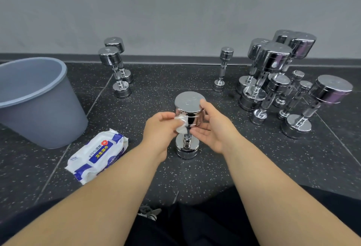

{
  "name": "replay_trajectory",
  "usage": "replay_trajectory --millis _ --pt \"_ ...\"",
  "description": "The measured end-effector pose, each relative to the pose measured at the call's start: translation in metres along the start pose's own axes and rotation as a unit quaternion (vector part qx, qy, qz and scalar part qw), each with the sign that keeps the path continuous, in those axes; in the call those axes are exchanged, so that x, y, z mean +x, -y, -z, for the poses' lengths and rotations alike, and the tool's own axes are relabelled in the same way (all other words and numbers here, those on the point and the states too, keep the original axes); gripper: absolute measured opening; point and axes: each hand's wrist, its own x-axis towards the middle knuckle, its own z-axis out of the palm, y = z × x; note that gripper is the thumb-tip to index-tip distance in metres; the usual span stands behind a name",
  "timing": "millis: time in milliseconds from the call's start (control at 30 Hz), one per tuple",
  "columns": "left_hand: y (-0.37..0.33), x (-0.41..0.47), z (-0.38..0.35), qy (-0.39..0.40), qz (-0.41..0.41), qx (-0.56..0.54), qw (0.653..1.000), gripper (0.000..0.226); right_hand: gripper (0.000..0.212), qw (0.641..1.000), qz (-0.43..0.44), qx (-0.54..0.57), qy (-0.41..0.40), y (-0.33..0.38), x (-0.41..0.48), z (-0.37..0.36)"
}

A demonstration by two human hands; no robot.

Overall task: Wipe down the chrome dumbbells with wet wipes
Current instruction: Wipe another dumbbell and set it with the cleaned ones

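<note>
A chrome dumbbell point(189, 103) stands upright on the dark speckled floor right in front of me. My left hand point(159, 128) holds a crumpled white wet wipe point(181, 123) pressed against the left side of the dumbbell's upper head. My right hand point(214, 126) cups the right side of that head, thumb on its top rim. The handle and lower head show between my hands.
A grey plastic bin point(37, 99) stands at the left. A white and blue wet wipe pack point(97, 155) lies near my left forearm. Two upright dumbbells point(115, 66) stand at the back left, one small dumbbell point(223, 68) at the back centre, several more point(277, 78) at the right.
</note>
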Motion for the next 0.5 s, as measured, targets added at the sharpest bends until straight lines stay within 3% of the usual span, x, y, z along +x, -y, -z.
replay_trajectory --millis 133,233,333,400,500 --pt "-0.004 0.004 -0.005 0.019 0.066 -0.099 0.993 0.03 0.061 0.998 -0.014 -0.063 0.005 0.001 0.002 0.0" --pt "-0.002 0.014 -0.009 0.006 0.083 -0.137 0.987 0.04 0.063 0.996 -0.012 -0.085 -0.011 0.002 0.006 0.004" --pt "-0.001 0.019 -0.005 -0.027 0.07 -0.121 0.99 0.034 0.059 0.996 -0.015 -0.087 0.025 0.006 0.007 0.004" --pt "-0.004 0.019 -0.002 0.015 0.094 -0.132 0.987 0.022 0.051 0.993 -0.002 -0.111 0.032 0.007 0.009 0.0" --pt "-0.015 0.023 0.001 0.116 0.139 -0.132 0.975 0.044 0.042 0.993 -0.001 -0.111 0.045 0.006 0.011 -0.002"
